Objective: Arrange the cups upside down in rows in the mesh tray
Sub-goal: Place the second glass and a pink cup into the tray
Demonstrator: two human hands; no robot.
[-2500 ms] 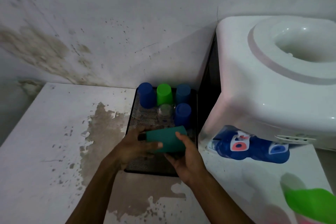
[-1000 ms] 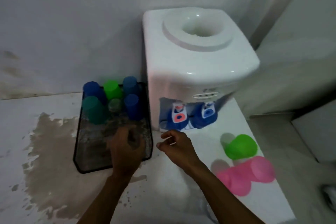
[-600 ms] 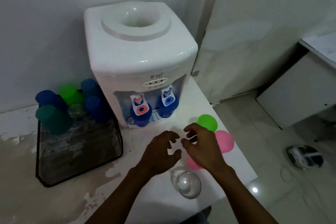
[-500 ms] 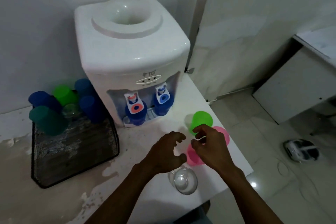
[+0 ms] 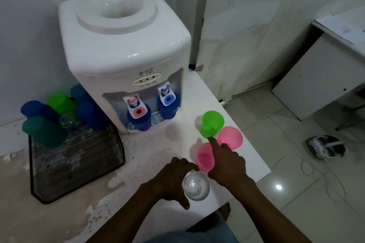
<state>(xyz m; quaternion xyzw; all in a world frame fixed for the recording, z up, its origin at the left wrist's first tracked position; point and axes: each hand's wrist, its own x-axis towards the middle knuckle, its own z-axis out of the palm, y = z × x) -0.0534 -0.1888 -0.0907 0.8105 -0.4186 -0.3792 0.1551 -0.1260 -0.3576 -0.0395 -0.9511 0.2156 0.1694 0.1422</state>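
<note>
Lying just beyond right hand (image 5: pixel 227 163) fingers (image 5: pixel 214 143): green cup (image 5: pixel 212 123).

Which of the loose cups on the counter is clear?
The glass nearest the person, between both hands; the other three loose cups are green or pink plastic.

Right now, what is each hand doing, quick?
Left hand: open, fingers beside the clear glass, holding nothing.
Right hand: open, forefinger reaching the green cup, holding nothing.

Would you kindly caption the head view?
Both hands reach toward loose cups beside a half-filled mesh tray.
</note>
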